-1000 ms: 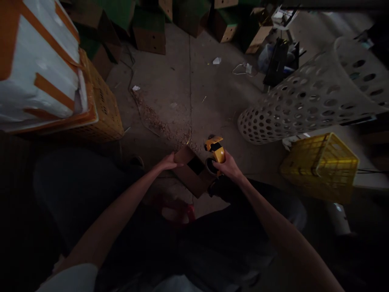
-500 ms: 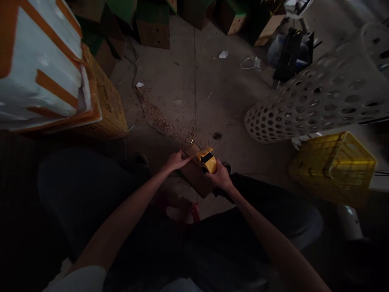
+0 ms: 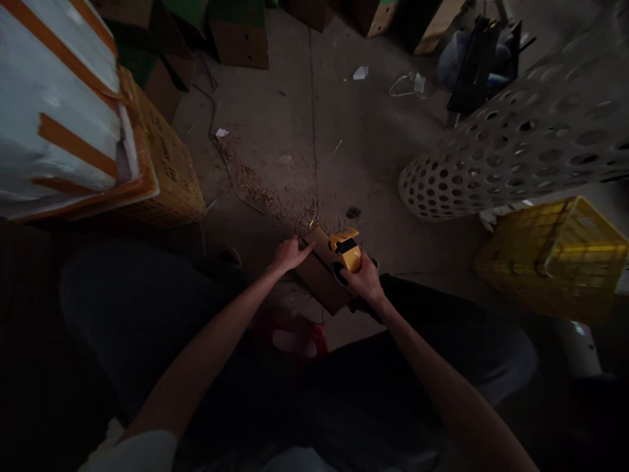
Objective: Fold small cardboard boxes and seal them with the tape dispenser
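Note:
A narrow brown cardboard box (image 3: 322, 278) lies at a slant between my legs. My left hand (image 3: 289, 254) grips its upper left edge, the thumb resting on top and the other fingers partly hidden. In my right hand (image 3: 364, 278) is a yellow-and-black hand-held object (image 3: 350, 255) with a round dark part on its lower left side; its exact kind is too dim to make out. It is over the right side of the box, and I cannot tell whether the two touch.
Wood-like scraps (image 3: 255, 187) litter the concrete floor ahead. An orange crate (image 3: 171, 170) holding a taped white bundle (image 3: 63, 98) stands left. To the right are a perforated grey-white basket (image 3: 491, 157) and a yellow crate (image 3: 545, 262). Several cardboard boxes (image 3: 240, 49) line the back.
My right hand and the yellow-and-black object have shifted slightly right, exposing more of the box top. My left hand keeps its hold, having shifted a little right and up. The view has moved slightly.

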Demonstrator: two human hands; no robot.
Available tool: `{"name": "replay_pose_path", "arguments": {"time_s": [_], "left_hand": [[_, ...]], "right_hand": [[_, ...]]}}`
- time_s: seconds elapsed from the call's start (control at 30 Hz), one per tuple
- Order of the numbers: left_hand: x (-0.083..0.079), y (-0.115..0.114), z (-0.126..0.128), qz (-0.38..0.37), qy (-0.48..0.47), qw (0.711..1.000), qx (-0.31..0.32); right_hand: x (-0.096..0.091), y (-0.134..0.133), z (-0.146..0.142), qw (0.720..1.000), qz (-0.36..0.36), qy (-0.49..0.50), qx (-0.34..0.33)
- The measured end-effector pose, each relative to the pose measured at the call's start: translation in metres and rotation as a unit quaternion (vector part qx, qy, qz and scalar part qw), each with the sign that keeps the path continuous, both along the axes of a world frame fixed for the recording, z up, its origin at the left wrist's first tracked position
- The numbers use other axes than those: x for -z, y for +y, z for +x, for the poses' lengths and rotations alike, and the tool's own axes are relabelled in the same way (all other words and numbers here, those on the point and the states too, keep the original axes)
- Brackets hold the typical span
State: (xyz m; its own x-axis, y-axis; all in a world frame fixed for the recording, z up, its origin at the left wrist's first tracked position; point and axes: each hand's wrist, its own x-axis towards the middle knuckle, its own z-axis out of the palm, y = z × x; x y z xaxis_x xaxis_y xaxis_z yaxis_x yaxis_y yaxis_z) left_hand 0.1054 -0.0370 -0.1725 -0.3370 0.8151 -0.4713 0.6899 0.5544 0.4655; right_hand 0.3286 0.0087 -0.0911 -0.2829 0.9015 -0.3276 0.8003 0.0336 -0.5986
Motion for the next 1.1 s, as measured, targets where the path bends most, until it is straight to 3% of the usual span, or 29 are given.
{"name": "replay_pose_path", "arguments": {"time_s": [0.23, 0.5, 0.8, 1.1], "left_hand": [[-0.004, 0.004, 0.002, 0.003, 0.021, 1.000, 0.011], [-0.005, 0.004, 0.004, 0.004, 0.027, 0.998, 0.059], [0.001, 0.006, 0.008, -0.015, 0.035, 0.999, 0.030], [0.001, 0.012, 0.008, -0.046, 0.012, 0.999, 0.005]], "right_hand": [[-0.001, -0.008, 0.010, 0.999, 0.002, 0.008, -0.034], [0.008, -0.007, 0.010, 0.999, -0.022, -0.037, -0.025], [0.013, 0.002, 0.011, 1.000, -0.021, 0.002, -0.008], [-0.001, -0.002, 0.029, 0.996, -0.072, 0.042, 0.012]]}}
